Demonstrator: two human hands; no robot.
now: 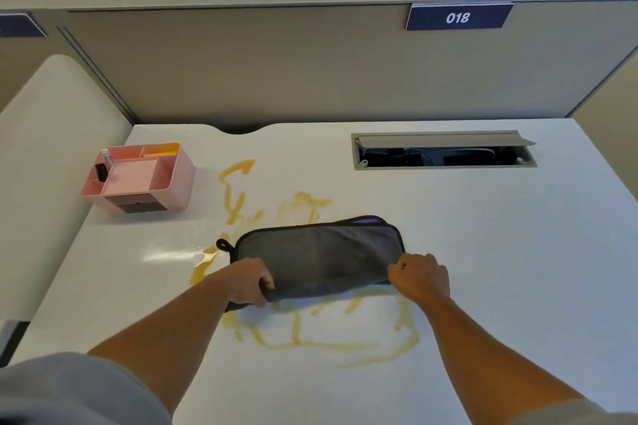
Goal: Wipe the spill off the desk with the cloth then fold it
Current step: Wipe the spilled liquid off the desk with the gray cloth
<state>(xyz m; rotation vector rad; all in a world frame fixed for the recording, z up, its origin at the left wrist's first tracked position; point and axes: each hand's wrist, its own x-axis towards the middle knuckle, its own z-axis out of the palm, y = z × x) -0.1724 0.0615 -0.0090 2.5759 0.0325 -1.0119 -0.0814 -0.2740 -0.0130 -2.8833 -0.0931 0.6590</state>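
A grey cloth (317, 255) with black trim and a small hanging loop lies doubled over on the white desk (500, 252), a purple edge showing at its far right corner. My left hand (250, 281) grips its near left corner. My right hand (419, 274) grips its near right corner. A yellow-brown spill (300, 335) runs in thin streaks around the cloth: a looped outline in front of it, smears behind it, and a trail toward the pink organiser. Part of the spill is hidden under the cloth.
A pink desk organiser (138, 176) with pens stands at the back left. An open cable hatch (445, 150) is set into the desk at the back right. A grey partition (310, 62) with a blue label 018 closes off the far edge.
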